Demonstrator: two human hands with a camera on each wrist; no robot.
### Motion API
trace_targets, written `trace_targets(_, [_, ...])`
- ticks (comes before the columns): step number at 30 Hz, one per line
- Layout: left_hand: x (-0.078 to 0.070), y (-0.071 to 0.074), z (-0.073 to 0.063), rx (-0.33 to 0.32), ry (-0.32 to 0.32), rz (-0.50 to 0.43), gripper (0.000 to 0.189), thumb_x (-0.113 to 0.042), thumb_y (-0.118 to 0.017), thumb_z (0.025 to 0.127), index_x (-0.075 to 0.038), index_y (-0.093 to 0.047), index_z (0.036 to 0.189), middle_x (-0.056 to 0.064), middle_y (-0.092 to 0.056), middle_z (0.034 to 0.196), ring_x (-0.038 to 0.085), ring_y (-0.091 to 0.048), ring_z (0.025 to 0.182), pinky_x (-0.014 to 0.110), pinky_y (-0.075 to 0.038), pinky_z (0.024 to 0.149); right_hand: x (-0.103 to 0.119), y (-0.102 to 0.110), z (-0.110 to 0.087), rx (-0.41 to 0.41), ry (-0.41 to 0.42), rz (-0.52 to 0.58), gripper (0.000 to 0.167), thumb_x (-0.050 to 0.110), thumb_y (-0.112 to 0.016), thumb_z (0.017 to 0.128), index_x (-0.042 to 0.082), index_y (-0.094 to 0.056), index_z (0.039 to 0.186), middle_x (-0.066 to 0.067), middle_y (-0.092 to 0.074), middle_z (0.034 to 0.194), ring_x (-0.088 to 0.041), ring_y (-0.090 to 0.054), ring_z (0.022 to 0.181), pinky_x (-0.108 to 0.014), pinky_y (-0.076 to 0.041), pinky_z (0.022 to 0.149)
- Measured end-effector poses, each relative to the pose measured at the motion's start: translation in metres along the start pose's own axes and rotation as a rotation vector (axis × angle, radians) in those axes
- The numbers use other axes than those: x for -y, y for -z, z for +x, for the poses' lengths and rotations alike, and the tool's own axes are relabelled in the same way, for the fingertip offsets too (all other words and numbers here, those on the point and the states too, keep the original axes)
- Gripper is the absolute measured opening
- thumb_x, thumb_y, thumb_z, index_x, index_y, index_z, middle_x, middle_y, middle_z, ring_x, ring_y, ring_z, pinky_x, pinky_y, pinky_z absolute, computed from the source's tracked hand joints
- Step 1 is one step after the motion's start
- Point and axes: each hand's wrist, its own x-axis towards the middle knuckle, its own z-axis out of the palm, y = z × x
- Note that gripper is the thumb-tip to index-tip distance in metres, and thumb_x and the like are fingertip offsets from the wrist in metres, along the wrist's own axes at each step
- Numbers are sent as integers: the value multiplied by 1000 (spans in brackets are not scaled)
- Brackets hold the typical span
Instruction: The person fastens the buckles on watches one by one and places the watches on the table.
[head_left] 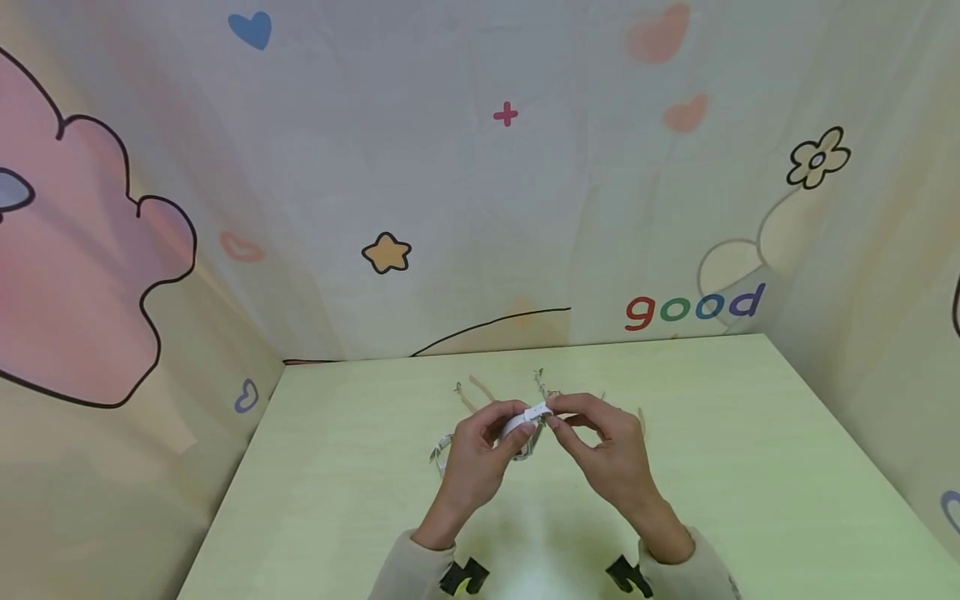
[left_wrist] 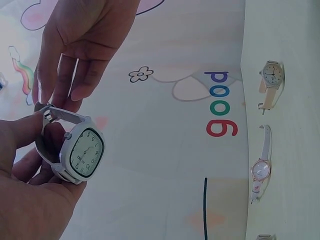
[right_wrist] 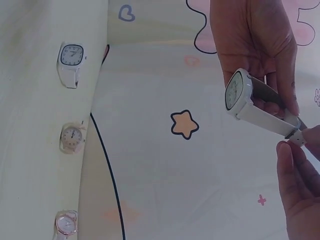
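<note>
A white wristwatch [left_wrist: 86,152] with a squarish numbered dial is held up over the table, its strap bent round into a loop. My left hand [head_left: 476,450] grips the watch, fingers inside the loop in the right wrist view. My right hand [head_left: 615,446] pinches the strap's free end by the metal buckle [left_wrist: 49,115]. In the right wrist view the white strap end [right_wrist: 298,138], with small holes, passes at the buckle between the fingertips of both hands.
Several other watches lie on the pale green table [head_left: 337,500] behind my hands: a white square one [right_wrist: 72,55], a tan-strapped one [left_wrist: 271,76] and a slim white-strapped one [left_wrist: 261,170]. A printed curtain [head_left: 465,183] rises at the table's back edge.
</note>
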Motion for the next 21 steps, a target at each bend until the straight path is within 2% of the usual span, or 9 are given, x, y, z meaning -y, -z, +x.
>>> trace_targets(6, [1, 0, -1, 6, -1, -10, 22, -20, -67, 94, -6, -68, 111, 13, -69, 107, 19, -63, 93, 21, -52, 82, -1, -1, 0, -13, 6, -19, 22, -7, -74, 81, 5, -74, 99, -10, -75, 99, -2, -68, 98, -14, -55, 81])
trace_targets(15, [0, -1, -1, 6, 22, -33, 20, -20, -67, 94, -8, -68, 111, 10, -69, 106, 19, -62, 91, 20, -52, 79, 0, -1, 0, -12, 6, -66, 19, -6, -75, 81, 6, -77, 96, -6, -75, 97, -10, -69, 101, -12, -50, 90])
trace_targets(17, [0, -1, -1, 8, 20, -41, 20, -19, -67, 94, -8, -68, 111, 10, -69, 107, 21, -62, 92, 20, -52, 80, 0, -2, -1, -26, 26, -71, 21, -7, -75, 79, 7, -77, 95, -6, -75, 96, -14, -71, 98, -11, -49, 90])
trace_targets(21, [0, -1, -1, 8, 18, -44, 21, -19, -66, 94, -7, -68, 111, 10, -69, 108, 16, -63, 93, 20, -52, 83, 0, -4, -1, -44, 68, -78, 25, -10, -77, 76, 7, -77, 95, -6, -74, 95, -20, -71, 94, -9, -48, 90])
